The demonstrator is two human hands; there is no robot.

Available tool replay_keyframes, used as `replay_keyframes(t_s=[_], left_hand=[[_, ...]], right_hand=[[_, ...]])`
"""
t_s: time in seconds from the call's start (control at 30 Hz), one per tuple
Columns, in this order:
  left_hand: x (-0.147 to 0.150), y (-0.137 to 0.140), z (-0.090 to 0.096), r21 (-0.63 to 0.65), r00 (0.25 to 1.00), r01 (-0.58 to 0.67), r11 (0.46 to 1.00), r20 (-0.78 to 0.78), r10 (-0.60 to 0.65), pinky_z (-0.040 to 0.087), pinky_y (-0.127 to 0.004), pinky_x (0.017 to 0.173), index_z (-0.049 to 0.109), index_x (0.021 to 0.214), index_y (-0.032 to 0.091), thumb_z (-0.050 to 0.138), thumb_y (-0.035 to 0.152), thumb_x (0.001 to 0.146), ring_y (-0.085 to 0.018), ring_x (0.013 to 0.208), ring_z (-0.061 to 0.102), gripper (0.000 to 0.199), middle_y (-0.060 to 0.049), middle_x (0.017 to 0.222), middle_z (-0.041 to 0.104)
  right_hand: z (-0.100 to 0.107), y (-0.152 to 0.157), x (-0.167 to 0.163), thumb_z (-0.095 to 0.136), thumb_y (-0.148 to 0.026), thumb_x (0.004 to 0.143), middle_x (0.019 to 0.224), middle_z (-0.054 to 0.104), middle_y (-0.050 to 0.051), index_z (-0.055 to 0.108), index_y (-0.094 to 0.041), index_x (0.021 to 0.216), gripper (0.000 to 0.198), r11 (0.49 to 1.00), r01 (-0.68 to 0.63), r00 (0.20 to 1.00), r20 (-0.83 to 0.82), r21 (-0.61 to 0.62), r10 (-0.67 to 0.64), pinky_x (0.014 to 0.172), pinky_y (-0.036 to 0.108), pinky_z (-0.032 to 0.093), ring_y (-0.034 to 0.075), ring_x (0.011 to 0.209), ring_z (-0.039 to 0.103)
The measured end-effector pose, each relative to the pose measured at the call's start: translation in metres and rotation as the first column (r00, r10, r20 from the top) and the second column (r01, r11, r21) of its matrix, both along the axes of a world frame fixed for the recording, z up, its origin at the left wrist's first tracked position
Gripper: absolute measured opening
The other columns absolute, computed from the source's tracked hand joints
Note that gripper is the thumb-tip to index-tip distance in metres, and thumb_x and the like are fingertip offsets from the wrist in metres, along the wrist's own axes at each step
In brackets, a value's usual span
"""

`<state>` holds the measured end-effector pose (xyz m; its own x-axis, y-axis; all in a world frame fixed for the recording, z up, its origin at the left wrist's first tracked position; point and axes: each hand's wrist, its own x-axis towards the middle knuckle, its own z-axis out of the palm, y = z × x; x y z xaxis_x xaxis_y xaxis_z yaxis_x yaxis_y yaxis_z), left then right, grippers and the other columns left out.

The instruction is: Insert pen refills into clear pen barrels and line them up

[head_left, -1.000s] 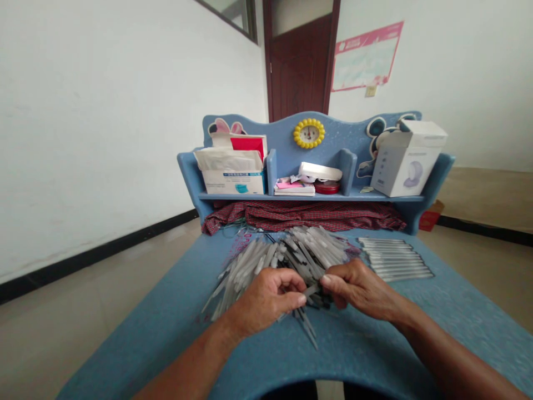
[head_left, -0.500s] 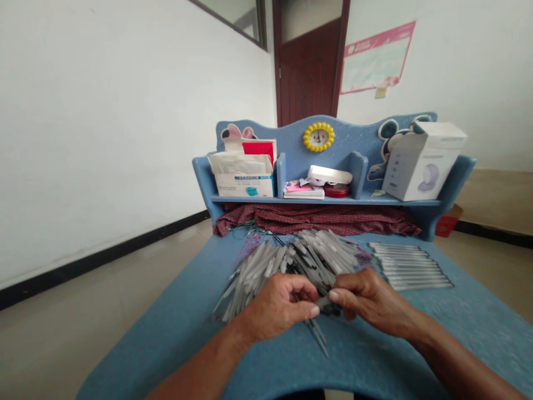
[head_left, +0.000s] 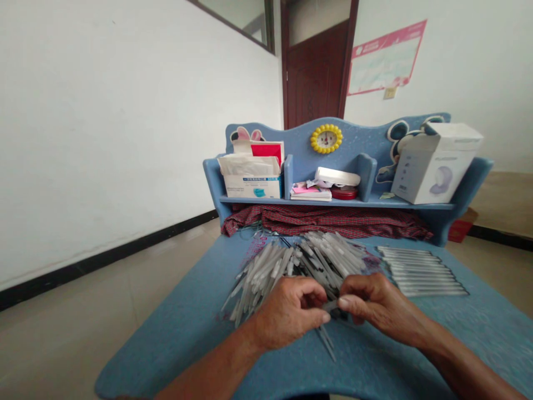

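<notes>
My right hand (head_left: 381,308) pinches a short, translucent greyish pen (head_left: 331,305) between thumb and curled fingers. My left hand (head_left: 285,314) is closed at the other end of that pen, thumb and forefinger bent around it; the fingers cover most of it. Just beyond both hands lies a heap of frosted, pen-like tubes (head_left: 260,272), with darker pens (head_left: 318,264) among them. Two thin sticks (head_left: 327,341) poke out from the heap below my hands. Off to the right, several clear pens with dark tips (head_left: 425,272) lie side by side in a neat row.
The blue table (head_left: 175,333) has a raised shelf at its back. A mask box (head_left: 252,186), a stack of papers (head_left: 310,194), a red round tin (head_left: 345,193) and a white carton (head_left: 437,166) stand on it. Checkered cloth (head_left: 325,220) is bunched beneath.
The view has turned slightly left, so everything sits a little further right. Both hands keep almost the same pinch on the pen in front of the heap.
</notes>
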<state>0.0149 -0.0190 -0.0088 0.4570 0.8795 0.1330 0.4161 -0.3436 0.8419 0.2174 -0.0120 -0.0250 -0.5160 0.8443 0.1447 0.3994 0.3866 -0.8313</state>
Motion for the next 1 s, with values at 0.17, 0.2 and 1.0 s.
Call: replay_keyframes(t_s=[0.17,0.2,1.0], left_hand=[[0.001,-0.001,-0.004,0.304,0.995,0.041,0.952,-0.103,-0.01,0.039,-0.021,0.059,0.063,0.071,0.013,0.07,0.007,0.063,-0.01,0.062,0.052,0.012,0.003,0.065,0.056],[0.001,-0.001,-0.006,0.393,0.992,0.059,0.918,-0.127,-0.01,0.039,-0.022,0.06,0.062,0.07,0.013,0.071,0.006,0.062,-0.011,0.063,0.052,0.013,0.003,0.064,0.056],[-0.008,0.002,0.014,0.821,0.938,0.044,0.569,-0.23,0.259,0.046,-0.032,0.071,0.058,0.092,0.014,0.055,0.02,0.085,-0.019,0.077,0.056,0.01,-0.007,0.08,0.063]], right_hand=[[-0.004,0.0,-0.003,0.047,-0.055,0.085,0.049,0.044,-0.003,0.049,-0.017,0.057,0.048,1.0,-0.008,1.0,0.002,-0.026,0.008,0.045,0.02,0.028,0.008,0.047,0.04],[-0.006,0.001,-0.004,0.045,-0.056,0.086,0.048,0.044,-0.003,0.048,-0.017,0.056,0.05,0.999,-0.002,1.0,0.0,-0.044,0.002,0.044,0.02,0.028,0.008,0.046,0.04],[0.01,0.023,0.023,0.059,-0.054,0.075,0.034,0.052,-0.002,0.047,-0.019,0.048,0.045,0.933,0.271,0.877,-0.339,-0.236,-0.341,0.036,0.02,0.033,0.009,0.031,0.043]])
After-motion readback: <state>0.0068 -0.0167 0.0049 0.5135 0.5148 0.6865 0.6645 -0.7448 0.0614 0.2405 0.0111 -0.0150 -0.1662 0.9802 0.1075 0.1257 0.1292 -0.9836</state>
